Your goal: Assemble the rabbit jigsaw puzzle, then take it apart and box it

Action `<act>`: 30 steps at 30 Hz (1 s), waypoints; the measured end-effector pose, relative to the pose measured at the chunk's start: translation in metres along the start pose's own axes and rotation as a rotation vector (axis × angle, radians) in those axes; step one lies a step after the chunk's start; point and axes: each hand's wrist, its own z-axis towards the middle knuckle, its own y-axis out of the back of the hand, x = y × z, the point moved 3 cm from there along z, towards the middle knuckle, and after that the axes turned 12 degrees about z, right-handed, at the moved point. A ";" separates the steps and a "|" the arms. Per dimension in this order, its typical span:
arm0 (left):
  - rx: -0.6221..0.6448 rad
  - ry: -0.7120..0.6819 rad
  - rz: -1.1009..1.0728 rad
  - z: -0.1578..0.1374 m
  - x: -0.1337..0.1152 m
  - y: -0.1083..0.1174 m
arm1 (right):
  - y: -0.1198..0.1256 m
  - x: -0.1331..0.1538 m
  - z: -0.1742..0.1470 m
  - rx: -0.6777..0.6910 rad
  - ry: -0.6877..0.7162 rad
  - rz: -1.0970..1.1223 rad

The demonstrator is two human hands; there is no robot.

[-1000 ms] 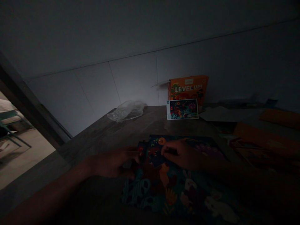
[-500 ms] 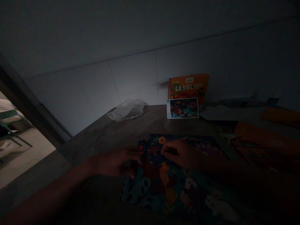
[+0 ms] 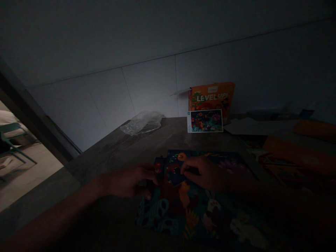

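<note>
A dark, colourful jigsaw puzzle (image 3: 194, 220) with rabbits, a fox-like animal and plants lies on the table in dim light. At its upper left, a puzzle section (image 3: 173, 175) with red shapes shows an edge that seems to overlap the part below. My right hand (image 3: 207, 173) rests over this section, fingers curled and thumb and fingertips pinched at it; the exact grip is too dark to see. Beside the puzzle's left edge lies my left hand (image 3: 131, 182), thumb and fingers apart, fingertips touching the edge near a narrow strip with a red spot.
Behind the puzzle, a picture card (image 3: 205, 121) leans against an orange "LEVEL UP!" box (image 3: 214, 96). Crumpled clear plastic (image 3: 143, 123) lies at the table's back left. Papers and orange packaging (image 3: 288, 154) lie on the right. A wall rises behind; a chair (image 3: 15, 136) stands far left.
Both hands stay in nearly the same place. My left fingers shift very slightly at the puzzle's edge, and the view moves a little.
</note>
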 end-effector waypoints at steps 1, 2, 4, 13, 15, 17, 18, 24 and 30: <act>0.003 0.006 0.005 0.000 0.000 0.000 | 0.000 0.000 0.000 0.002 -0.003 -0.004; 0.004 0.009 0.007 0.000 0.000 0.000 | 0.000 -0.001 0.000 0.002 -0.005 -0.009; 0.006 0.010 0.009 -0.001 0.001 0.001 | 0.000 -0.002 0.000 0.004 -0.004 -0.024; -0.014 -0.003 0.062 -0.001 0.002 0.007 | -0.001 0.000 0.000 -0.007 0.015 -0.054; -0.003 0.002 0.079 -0.001 0.003 0.009 | -0.001 0.000 0.000 -0.003 0.024 -0.052; 0.001 -0.002 0.090 -0.003 0.004 0.011 | -0.001 0.000 0.000 0.002 0.024 -0.040; 0.001 -0.002 0.103 -0.004 0.005 0.012 | 0.000 0.000 0.000 0.002 0.023 -0.035; -0.060 -0.015 0.309 -0.003 0.010 0.008 | -0.001 0.002 -0.002 -0.002 0.026 -0.075; -0.236 -0.193 0.239 0.020 -0.001 -0.017 | -0.003 0.012 -0.008 0.067 0.127 -0.195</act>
